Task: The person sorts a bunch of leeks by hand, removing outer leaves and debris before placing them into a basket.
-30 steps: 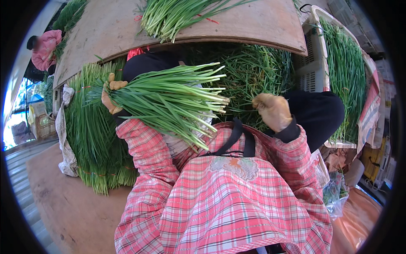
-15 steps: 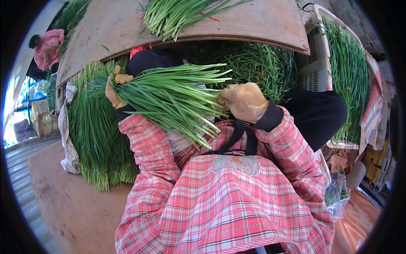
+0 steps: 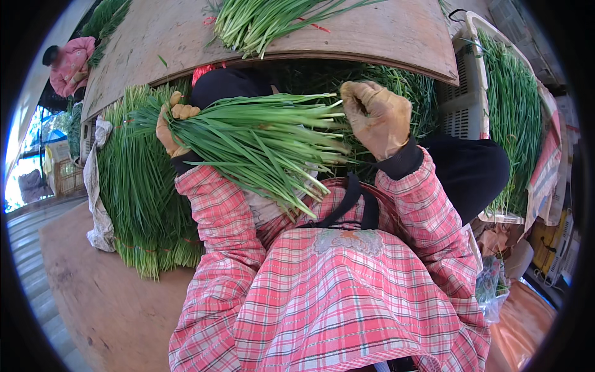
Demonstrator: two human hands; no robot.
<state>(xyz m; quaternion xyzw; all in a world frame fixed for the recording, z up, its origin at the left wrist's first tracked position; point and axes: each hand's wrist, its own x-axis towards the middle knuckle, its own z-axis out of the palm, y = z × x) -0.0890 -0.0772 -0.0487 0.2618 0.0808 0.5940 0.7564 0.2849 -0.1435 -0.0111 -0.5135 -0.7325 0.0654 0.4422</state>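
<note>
A bunch of garlic chives lies across my lap, its leafy part to the left and its pale stalk ends fanned out to the right. My left hand, in a tan glove, is closed around the leafy part. My right hand, also gloved, is just right of the upper stalk ends. Its thumb and fingers are curled into a pinch, and whether a stalk or a leaf is in it cannot be made out. Some stalk ends near it are blurred by motion.
Bundled chives are stacked at my left. Ahead is a wooden board bearing another chive bunch. Loose green leaves lie beneath its edge. A plastic crate of chives stands right. Another person is at far left.
My right hand has moved up and slightly right, off the stalk ends it was touching. My left hand still grips the bunch, and the lower stalks have shifted a little right.
</note>
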